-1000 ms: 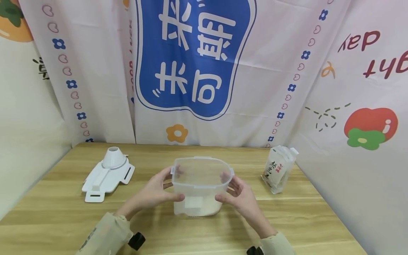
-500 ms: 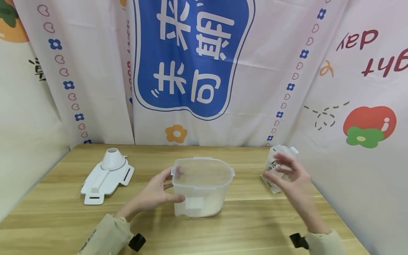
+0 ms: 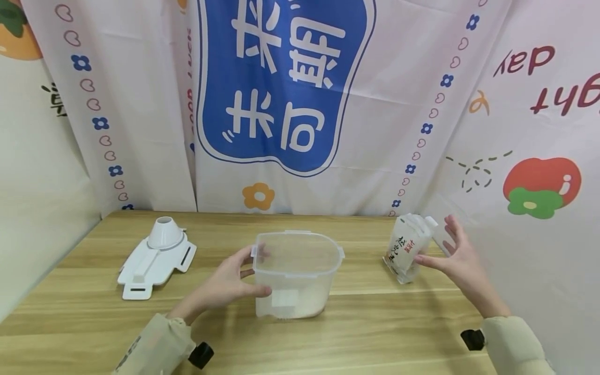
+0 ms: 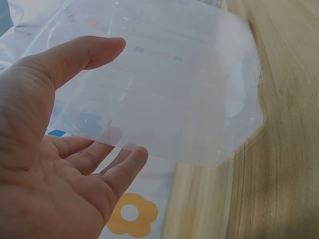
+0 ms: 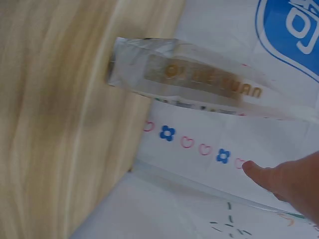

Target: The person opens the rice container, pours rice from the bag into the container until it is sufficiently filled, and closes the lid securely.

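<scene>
A clear plastic container (image 3: 300, 297) with an open top stands on the table, a whitish layer visible low inside. My left hand (image 3: 227, 284) grips its left side, thumb across the front wall and fingers behind. The left wrist view has the thumb of the left hand (image 4: 65, 179) in front of the container wall (image 4: 169, 89). To the right, a printed plastic bag (image 3: 405, 250) with a white cap stands upright. My right hand (image 3: 464, 268) is beside it with fingers spread, thumb overlapping its edge in the head view. In the right wrist view, a gap separates thumb (image 5: 284, 181) and bag (image 5: 199, 79).
A white lid-like plate (image 3: 140, 268) with a cone-shaped spout (image 3: 166, 234) lies at the left on the wooden table (image 3: 356, 333). A printed cloth (image 3: 375, 146) hangs behind the table, and a pale wall (image 3: 529, 271) rises along the right edge.
My right hand has let go of the container's right side and moved right, passing in front of the bag to its right side. The left hand and container have stayed in place.
</scene>
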### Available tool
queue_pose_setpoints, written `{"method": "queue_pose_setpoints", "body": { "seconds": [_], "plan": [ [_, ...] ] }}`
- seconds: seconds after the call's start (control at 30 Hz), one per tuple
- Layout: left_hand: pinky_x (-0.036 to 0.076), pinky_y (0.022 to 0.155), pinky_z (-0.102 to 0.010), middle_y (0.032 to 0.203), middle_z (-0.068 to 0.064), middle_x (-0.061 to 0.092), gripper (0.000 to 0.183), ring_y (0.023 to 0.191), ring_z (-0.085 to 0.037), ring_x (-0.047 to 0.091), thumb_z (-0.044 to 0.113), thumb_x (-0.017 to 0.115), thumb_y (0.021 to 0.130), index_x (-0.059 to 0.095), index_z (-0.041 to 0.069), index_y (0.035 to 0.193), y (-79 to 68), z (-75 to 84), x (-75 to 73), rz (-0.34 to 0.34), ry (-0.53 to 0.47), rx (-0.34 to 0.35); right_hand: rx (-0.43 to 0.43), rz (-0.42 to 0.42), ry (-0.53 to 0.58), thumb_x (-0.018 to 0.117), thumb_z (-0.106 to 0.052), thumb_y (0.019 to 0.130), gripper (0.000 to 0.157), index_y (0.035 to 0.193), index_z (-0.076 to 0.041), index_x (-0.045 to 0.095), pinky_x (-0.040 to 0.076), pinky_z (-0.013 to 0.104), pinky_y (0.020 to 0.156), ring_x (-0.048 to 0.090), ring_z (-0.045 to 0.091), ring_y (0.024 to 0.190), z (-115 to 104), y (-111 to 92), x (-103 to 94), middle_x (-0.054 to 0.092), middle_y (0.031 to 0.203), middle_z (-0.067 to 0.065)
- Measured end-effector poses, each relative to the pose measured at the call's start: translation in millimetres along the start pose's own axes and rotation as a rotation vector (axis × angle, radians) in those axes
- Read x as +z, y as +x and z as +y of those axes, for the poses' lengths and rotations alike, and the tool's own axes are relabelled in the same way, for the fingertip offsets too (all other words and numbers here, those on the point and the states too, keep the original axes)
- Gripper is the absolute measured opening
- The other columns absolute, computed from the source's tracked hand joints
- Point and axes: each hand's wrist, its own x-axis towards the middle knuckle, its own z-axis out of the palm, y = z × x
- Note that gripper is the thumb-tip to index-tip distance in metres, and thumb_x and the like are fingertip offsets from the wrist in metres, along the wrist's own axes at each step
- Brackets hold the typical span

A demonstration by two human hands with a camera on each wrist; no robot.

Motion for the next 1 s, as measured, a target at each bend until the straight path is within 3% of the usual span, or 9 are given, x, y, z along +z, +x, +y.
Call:
{"method": "queue_pose_setpoints", "body": {
  "seconds": [0.17,0.5,0.77,1.0],
  "plan": [
    [0.038,0.107,-0.049,0.141,-0.012,0.048,0.089,0.131,-0.038,0.042,0.024,0.087,0.075,0.039,0.005,0.147,-0.8,0.4,-0.3,-0.006,0.003,0.002,0.025,-0.069,0.021,0.085,-0.016,0.078,0.123,0.157,-0.012,-0.009,0.025,0.068,0.106,0.018,0.053,0.138,16.0,8.2,2.4,0.0,0.161,0.019],
    [0.037,0.108,-0.05,0.142,-0.011,0.047,0.088,0.131,-0.037,0.041,0.024,0.087,0.075,0.039,0.005,0.146,-1.3,0.6,-1.0,-0.009,-0.004,-0.006,0.007,-0.091,0.083,0.083,-0.01,0.08,0.109,0.155,0.002,0.005,0.025,0.063,0.109,0.022,0.045,0.139,38.0,15.9,5.9,0.016,0.157,0.027],
    [0.038,0.107,-0.049,0.141,-0.011,0.048,0.089,0.131,-0.037,0.041,0.025,0.087,0.075,0.038,0.006,0.147,-1.8,0.6,-1.7,-0.008,-0.007,-0.005,0.053,-0.127,0.059,0.083,-0.017,0.081,0.092,0.152,0.001,0.027,0.04,0.042,0.106,0.035,0.037,0.135,48.9,18.1,7.1,0.038,0.149,0.022],
    [0.038,0.107,-0.049,0.142,-0.012,0.047,0.091,0.132,-0.037,0.04,0.023,0.087,0.075,0.037,0.005,0.148,-2.2,1.0,-1.5,-0.016,-0.024,-0.008,0.105,-0.163,0.072,0.084,-0.021,0.08,0.093,0.152,-0.001,0.028,0.04,0.052,0.103,0.038,0.04,0.132,62.5,21.3,10.0,0.039,0.147,0.024]
  ]
}}
